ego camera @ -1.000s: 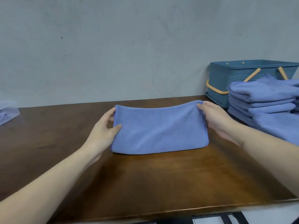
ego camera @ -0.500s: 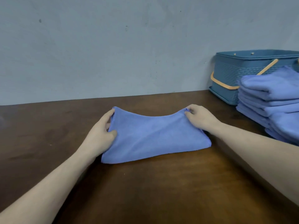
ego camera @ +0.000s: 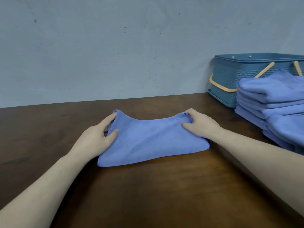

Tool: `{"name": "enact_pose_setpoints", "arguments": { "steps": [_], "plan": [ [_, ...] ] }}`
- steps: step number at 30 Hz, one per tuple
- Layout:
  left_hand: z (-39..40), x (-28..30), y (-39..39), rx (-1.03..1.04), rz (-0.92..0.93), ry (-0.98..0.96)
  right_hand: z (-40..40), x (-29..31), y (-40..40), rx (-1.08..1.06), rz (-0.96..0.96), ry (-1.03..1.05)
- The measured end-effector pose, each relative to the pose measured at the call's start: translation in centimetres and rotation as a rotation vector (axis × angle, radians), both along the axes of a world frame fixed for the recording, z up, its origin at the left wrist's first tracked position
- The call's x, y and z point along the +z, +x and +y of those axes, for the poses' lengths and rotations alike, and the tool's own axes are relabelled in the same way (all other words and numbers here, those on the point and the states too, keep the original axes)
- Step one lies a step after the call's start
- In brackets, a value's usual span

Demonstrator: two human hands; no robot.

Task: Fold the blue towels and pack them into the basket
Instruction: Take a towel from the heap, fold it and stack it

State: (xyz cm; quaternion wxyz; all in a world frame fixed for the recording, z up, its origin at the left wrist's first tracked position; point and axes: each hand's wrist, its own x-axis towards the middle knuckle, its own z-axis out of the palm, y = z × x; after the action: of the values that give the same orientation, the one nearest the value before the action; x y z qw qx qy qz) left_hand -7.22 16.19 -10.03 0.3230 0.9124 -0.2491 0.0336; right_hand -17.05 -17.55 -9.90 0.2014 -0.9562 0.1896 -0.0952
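Observation:
A blue towel (ego camera: pixel 151 140), folded into a wide band, lies on the dark wooden table (ego camera: pixel 148 195) in the middle of the view. My left hand (ego camera: pixel 98 135) pinches its far left corner, thumb on top. My right hand (ego camera: pixel 199 123) grips the far right corner, and the far edge sags between the two hands. A stack of folded blue towels (ego camera: pixel 273 102) stands at the right edge. Behind it sits the teal basket (ego camera: pixel 230 74) with tan handles, against the wall; its inside is hidden.
A grey wall (ego camera: pixel 115 46) runs along the table's far edge. The towel stack and basket fill the table's right side. Bare wood spreads to the left of the towel and in front of it.
The towel's far corners have come closer together and toward me, so the far edge now dips in the middle. The view has shifted slightly; the stack and basket sit further right.

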Motion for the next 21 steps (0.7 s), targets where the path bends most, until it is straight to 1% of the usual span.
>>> {"name": "enact_pose_setpoints", "arguments": {
  "steps": [3,5,7,9,11,14,16,19,21],
  "plan": [
    [-0.1,-0.4,-0.2,0.023,-0.056,0.012,0.1,-0.1,0.0,-0.002,-0.003,-0.003],
    [-0.2,-0.5,-0.3,0.013,-0.037,-0.08,0.0,-0.3,-0.1,0.004,-0.029,0.041],
    [-0.4,-0.3,-0.6,-0.046,-0.064,-0.097,-0.1,-0.5,-0.2,0.015,-0.069,0.064],
    [-0.4,-0.2,-1.2,-0.156,-0.172,-0.008,-0.3,-0.8,-0.4,0.009,-0.111,0.054],
    [-0.4,0.0,-1.7,-0.213,-0.245,0.096,-0.4,-1.0,-0.6,-0.021,-0.122,0.029],
    [-0.4,-0.3,-1.9,-0.223,-0.221,0.211,-0.5,-1.0,-0.7,-0.041,-0.113,-0.007],
    [-0.5,-0.4,-1.7,-0.192,-0.198,0.167,-0.7,-0.7,-0.7,-0.082,-0.087,0.004],
    [-0.8,-0.8,-1.1,-0.115,-0.12,-0.014,-1.0,-0.4,-0.5,-0.161,0.015,0.029],
    [-0.9,-0.9,-0.9,-0.065,-0.077,-0.04,-1.4,-0.3,-0.4,-0.184,0.069,0.066]
  ]
}}
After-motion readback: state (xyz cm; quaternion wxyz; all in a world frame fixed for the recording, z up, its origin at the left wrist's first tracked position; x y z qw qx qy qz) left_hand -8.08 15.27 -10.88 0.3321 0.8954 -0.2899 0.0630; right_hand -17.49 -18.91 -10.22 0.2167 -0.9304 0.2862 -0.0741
